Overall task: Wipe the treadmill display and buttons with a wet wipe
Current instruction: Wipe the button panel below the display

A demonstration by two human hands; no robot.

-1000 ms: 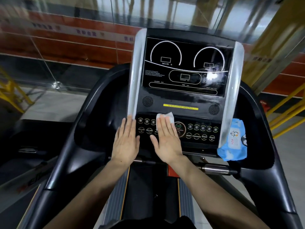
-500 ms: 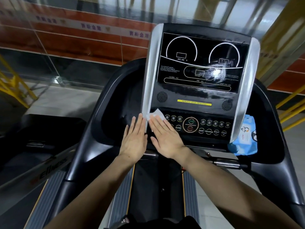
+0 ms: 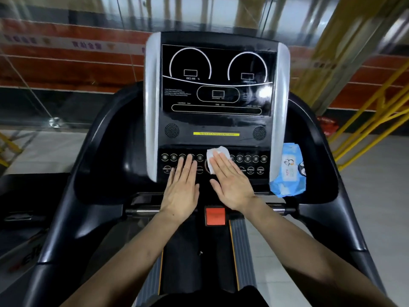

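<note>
While both hands lie flat on the treadmill's button panel, the right hand presses a white wet wipe against the middle of that panel, its fingers straight and close together, the grip neither curled nor pinching. Part of the wipe shows past the fingertips, toward the panel's top edge, and another strip shows along the hand's left side, covering the large round button at the panel's centre. Just beside it, the left hand rests with straight fingers, held together, on the left half of the panel, its fingertips reaching the upper row of small round buttons; it holds nothing. Above the panel a narrow yellow label sits between two round speaker grilles, and above that the dark display stands unlit, with two arc-shaped dials and a bright glare spot near its right edge. Silver trim runs down both sides of the console. On the console's right edge, in the black side tray, a blue pack of wet wipes leans against the silver trim. Below the hands a red-orange tab sits at the console's lower edge, in front of a metal crossbar. Yellow railings stand to the right, beyond the treadmill.
</note>
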